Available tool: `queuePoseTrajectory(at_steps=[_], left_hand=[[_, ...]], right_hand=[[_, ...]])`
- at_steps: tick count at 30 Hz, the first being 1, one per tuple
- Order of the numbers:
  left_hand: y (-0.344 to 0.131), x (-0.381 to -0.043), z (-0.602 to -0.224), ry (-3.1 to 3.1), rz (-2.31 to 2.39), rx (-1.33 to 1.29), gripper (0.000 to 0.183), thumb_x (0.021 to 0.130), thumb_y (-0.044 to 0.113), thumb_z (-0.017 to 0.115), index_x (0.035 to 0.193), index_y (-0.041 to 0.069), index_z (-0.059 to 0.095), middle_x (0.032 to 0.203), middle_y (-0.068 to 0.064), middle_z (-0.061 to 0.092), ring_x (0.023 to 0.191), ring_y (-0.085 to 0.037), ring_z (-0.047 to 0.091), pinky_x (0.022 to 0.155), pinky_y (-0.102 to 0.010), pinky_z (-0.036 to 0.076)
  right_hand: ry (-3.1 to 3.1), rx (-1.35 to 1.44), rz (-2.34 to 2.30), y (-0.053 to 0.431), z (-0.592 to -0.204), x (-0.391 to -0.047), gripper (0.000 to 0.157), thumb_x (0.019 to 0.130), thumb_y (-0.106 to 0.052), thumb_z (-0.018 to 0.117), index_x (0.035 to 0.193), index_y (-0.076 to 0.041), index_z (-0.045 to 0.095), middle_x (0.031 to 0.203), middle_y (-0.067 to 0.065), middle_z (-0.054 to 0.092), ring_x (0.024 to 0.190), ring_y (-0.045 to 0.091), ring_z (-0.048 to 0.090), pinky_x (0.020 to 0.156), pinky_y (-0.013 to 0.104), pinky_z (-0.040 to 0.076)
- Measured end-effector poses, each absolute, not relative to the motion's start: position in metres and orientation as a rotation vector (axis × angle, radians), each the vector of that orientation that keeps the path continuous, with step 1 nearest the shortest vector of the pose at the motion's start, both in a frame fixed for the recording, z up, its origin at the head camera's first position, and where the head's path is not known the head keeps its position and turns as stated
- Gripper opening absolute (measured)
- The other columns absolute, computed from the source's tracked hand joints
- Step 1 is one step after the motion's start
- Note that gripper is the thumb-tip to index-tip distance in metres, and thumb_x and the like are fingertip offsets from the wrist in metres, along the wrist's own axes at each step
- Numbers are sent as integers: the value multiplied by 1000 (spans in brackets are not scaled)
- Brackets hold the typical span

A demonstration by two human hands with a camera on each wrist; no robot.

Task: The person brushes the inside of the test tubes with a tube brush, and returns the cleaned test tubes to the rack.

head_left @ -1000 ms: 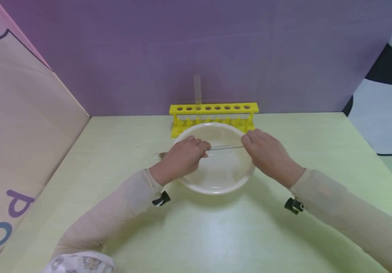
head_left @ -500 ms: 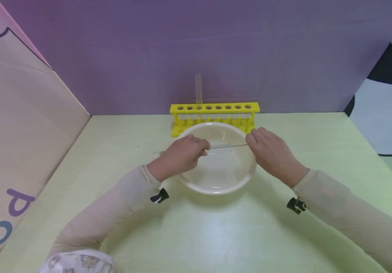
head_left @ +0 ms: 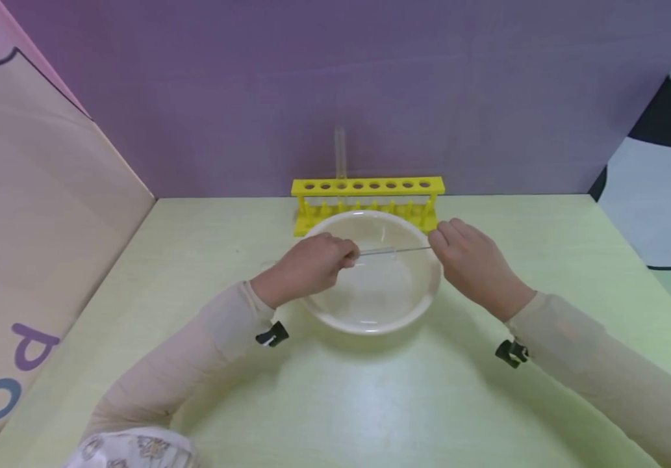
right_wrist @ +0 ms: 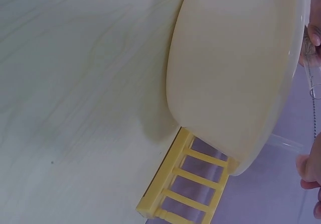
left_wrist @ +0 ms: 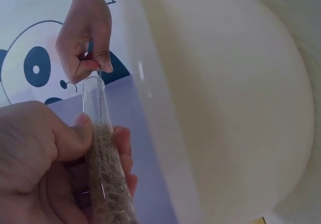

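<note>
Above a cream basin (head_left: 370,327), my left hand (head_left: 303,270) grips a clear glass test tube (left_wrist: 92,97) lying nearly level, its mouth toward the right. Inside the tube sit the beige bristles of a test tube brush (left_wrist: 108,176), within the stretch my left fingers wrap. The brush's thin twisted wire (head_left: 412,249) comes out of the mouth, and my right hand (head_left: 472,266) pinches it over the basin's right rim. The tube's rounded end shows faintly to the left of my left hand. Most of the wire's far end is hidden by the right hand.
Just behind the basin stands a yellow test tube rack (head_left: 367,188). Another clear test tube (head_left: 341,153) is upright in it, left of its middle. A purple wall (head_left: 241,97) rises at the table's back edge, with printed panels on both sides.
My right hand has moved rightward, drawing the brush wire further out of the tube. The bristles seen earlier at the tube's left end no longer show there. The left hand barely shifts.
</note>
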State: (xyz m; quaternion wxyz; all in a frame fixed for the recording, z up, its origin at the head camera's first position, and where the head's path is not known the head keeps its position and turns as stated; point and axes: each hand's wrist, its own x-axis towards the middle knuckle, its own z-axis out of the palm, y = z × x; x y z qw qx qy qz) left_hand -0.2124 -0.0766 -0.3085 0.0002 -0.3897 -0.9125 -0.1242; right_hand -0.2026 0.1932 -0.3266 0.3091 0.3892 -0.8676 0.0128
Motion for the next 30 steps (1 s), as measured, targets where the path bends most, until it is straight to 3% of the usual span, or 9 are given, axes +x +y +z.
queuePoseTrajectory(at_steps=[7, 13, 30], left_hand=[[-79, -213, -305, -2953, -496, -1228, 20, 96, 10, 54, 111, 2, 65, 103, -8, 68, 92, -18, 63, 86, -30, 51], [-81, -215, -303, -3006, -548, -1242, 21, 97, 11, 52, 113, 3, 64, 103, -6, 68, 91, -16, 62, 85, -29, 50], [-92, -221, -299, -3092, -665, -1277, 18, 97, 12, 51, 108, 3, 63, 92, -7, 66, 71, -14, 50, 65, -25, 43]], right_hand=[[-2306, 1018, 36, 195, -326, -201, 24, 66, 22, 57, 78, 2, 49, 73, 13, 49, 65, 27, 43, 54, 32, 39], [-2295, 1019, 42, 198, -328, -200, 25, 64, 23, 54, 77, 3, 48, 73, 13, 48, 65, 27, 42, 54, 32, 38], [-2237, 1040, 41, 205, -328, -201, 25, 61, 23, 52, 77, 4, 48, 71, 14, 47, 64, 28, 41, 54, 32, 37]])
